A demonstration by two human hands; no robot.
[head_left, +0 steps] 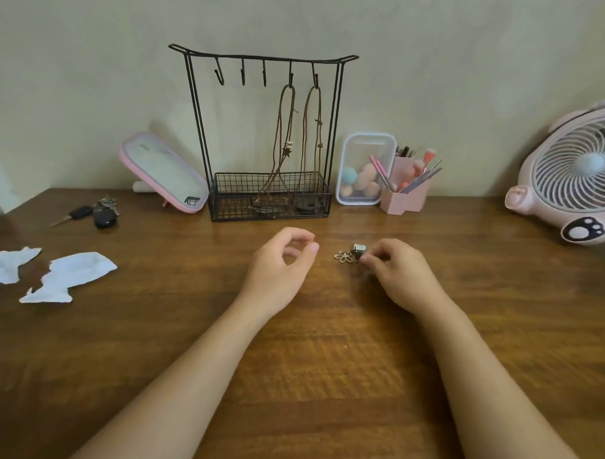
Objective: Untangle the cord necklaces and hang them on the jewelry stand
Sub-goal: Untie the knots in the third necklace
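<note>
The fan (573, 171) is cut off by the right edge, and a scrap of torn paper (7, 265) by the left one. Both forearms run out at the bottom edge.

The right hand (398, 274) has blurred fingers (370, 258) where they meet a small silvery piece (359, 249) beside a flower charm (344, 256). Whether they pinch it or only touch it cannot be told. Any cord on it is too thin to make out against the desk (299, 366).

The left hand (278, 268) curls thumb and forefinger almost into a ring; whether something thin lies between them is unclear.

The lower ends of the two hanging necklaces (287, 137) sit behind the mesh of the basket (231, 201), too small to make out.

The mirror (162, 172) hides most of a white thing (140, 187) behind it.
</note>
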